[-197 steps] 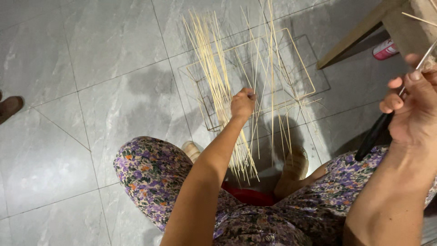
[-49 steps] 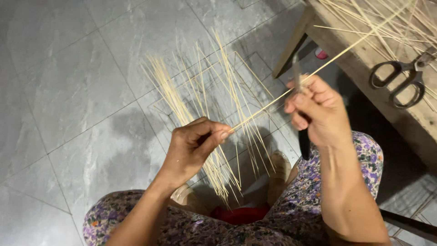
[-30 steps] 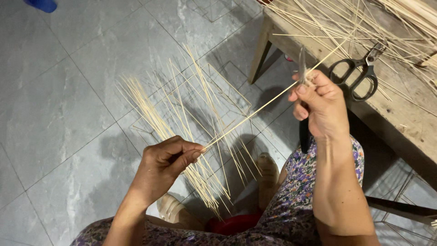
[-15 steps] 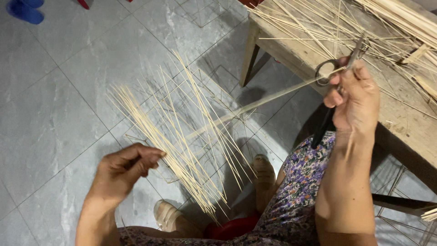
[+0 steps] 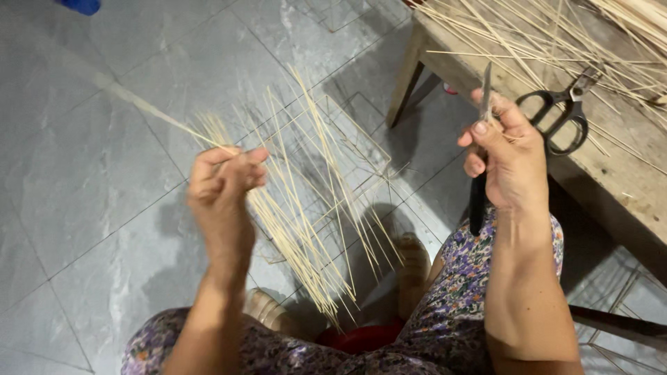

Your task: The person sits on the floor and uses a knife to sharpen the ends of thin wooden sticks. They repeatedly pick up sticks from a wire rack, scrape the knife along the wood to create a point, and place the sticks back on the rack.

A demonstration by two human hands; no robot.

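Note:
My left hand is raised over the grey floor, pinching one thin pale bamboo strip that stretches up to the left. My right hand grips a knife with a black handle and a narrow blade pointing up, close to the wooden table's edge. Between my hands, a fan of bamboo sticks stands up from near my feet, spreading outward.
A worn wooden table at the right carries black scissors and many loose bamboo strips. A thin wire frame lies on the tiled floor behind the sticks. My sandalled feet and floral-print trousers fill the bottom.
My left hand has pulled the strip away to the left and lifted it. My right hand, holding the knife, has dropped slightly from the table edge; the strip no longer reaches it.

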